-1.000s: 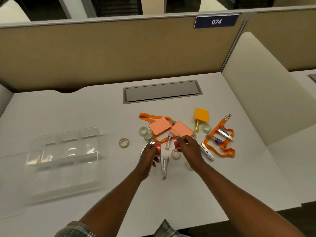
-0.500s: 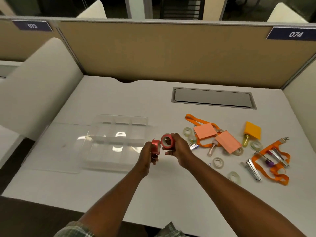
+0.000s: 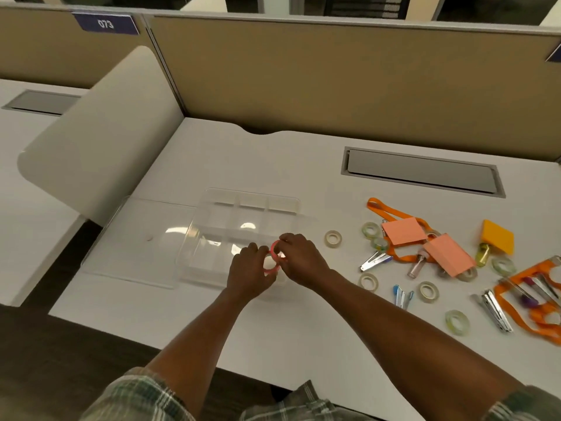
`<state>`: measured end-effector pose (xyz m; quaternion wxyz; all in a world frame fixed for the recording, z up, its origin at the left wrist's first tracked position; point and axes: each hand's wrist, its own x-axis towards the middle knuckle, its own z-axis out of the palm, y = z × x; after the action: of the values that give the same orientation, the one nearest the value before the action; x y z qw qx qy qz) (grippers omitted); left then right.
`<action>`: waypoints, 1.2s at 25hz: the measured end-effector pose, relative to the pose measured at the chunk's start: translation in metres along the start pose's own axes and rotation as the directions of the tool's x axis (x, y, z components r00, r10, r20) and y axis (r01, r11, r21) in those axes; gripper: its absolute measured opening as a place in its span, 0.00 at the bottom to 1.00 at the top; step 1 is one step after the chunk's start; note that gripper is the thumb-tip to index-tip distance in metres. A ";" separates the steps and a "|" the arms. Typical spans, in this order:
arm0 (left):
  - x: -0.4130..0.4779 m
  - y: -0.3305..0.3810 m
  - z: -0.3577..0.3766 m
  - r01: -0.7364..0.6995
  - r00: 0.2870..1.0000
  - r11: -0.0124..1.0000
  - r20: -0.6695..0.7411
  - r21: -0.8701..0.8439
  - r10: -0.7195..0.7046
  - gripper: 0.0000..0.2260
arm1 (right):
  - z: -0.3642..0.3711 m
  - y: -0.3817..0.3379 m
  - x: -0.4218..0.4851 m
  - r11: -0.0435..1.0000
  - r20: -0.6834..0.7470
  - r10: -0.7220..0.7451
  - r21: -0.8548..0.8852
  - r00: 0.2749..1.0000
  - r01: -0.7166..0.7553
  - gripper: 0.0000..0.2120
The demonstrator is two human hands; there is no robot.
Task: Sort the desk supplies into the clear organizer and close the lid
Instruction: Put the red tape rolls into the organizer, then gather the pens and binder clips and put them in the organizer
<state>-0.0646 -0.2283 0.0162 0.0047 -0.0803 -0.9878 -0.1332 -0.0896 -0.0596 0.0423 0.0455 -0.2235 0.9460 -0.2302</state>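
Looking down through the head camera, I see plaid sleeves [image 3: 136, 396] nearest, then two bare forearms running up over the white desk [image 3: 303, 335]. The left hand [image 3: 247, 271] and right hand [image 3: 302, 259] meet above the near right corner of the clear organizer [image 3: 252, 205]. Both hands have curled fingers and pinch pink tape [image 3: 274, 253] between them, the left from the near side, the right from the far side and above. I cannot tell whether that is one roll or two, because the fingers hide most of it. The tape sits at the organizer's near right compartment; whether it touches the bottom I cannot tell. Left of the grip the open lid [image 3: 136, 244] lies flat on the desk, touching the organizer's left side.

Right of the grip a beige roll [image 3: 333, 238] lies near the organizer but apart from it. Further right come a stapler [image 3: 375, 261], blue clips [image 3: 402, 296] and more loose rolls scattered around them. Beyond those, two pink pads [image 3: 403, 230] rest on an orange lanyard [image 3: 379, 208], with an orange pad [image 3: 498, 241] to their right. At the right edge a second stapler [image 3: 494, 311] lies just beside a second lanyard [image 3: 543, 266].

Far beyond the grip and to its right, a grey hatch [image 3: 422, 174] is set into the desk. Behind it stands a tan partition [image 3: 334, 80]. A blue tag [image 3: 105, 24] reading 073 hangs far off to the left.
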 end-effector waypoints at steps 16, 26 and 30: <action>0.032 0.059 -0.010 -0.039 0.999 0.999 -0.005 -0.006 0.039 0.13 | -0.016 0.038 -0.043 0.990 -0.131 0.133 -0.022 0.982 -0.137 0.16; 0.040 0.191 0.031 -0.206 0.969 0.968 0.106 -0.142 0.222 0.15 | -0.064 0.130 -0.143 0.916 -0.205 0.398 0.032 0.894 -0.401 0.15; 0.032 0.232 0.048 -0.190 0.949 0.960 0.210 -0.208 0.233 0.13 | -0.076 0.163 -0.185 0.805 -0.234 0.585 0.058 0.776 -0.590 0.12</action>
<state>-0.0585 0.0103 0.0316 -0.1041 -0.2012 -0.9504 -0.2130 -0.0039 0.1833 0.0324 -0.0021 0.1119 0.9689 -0.2209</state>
